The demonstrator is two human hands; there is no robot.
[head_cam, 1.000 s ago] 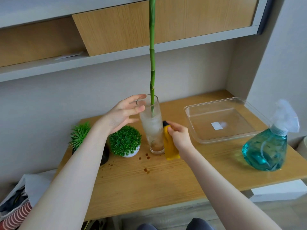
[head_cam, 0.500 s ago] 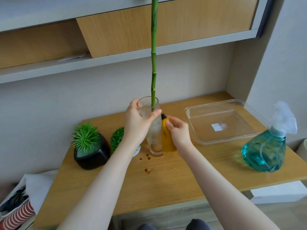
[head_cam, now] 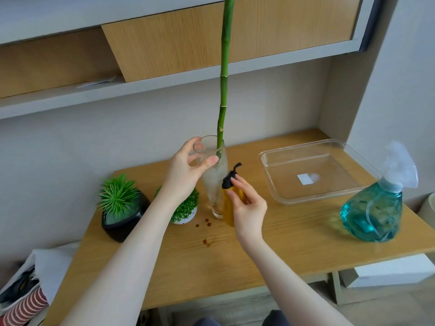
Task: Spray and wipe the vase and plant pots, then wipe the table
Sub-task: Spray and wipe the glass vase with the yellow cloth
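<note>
A tall glass vase [head_cam: 214,182] with a long green stalk [head_cam: 223,85] stands on the wooden table [head_cam: 294,250]. My left hand [head_cam: 186,170] grips the vase near its rim. My right hand [head_cam: 248,208] holds a yellow cloth [head_cam: 227,208] with a black tip against the vase's right side. A black pot [head_cam: 123,220] with a spiky green plant sits at the left. A white pot [head_cam: 186,211] with a round green plant stands between it and the vase, partly behind my left arm. Small brown stains [head_cam: 206,241] mark the table in front of the vase.
A teal spray bottle [head_cam: 374,208] stands at the table's right edge. A clear plastic tray [head_cam: 313,175] lies at the back right. Wooden cabinets and a grey shelf [head_cam: 164,81] hang above. Bags [head_cam: 21,295] sit on the floor at the left.
My left hand closed round the vase's rim and the vase now tilts slightly. My right hand slid the yellow cloth along the vase's side, and its black tip now sticks up.
</note>
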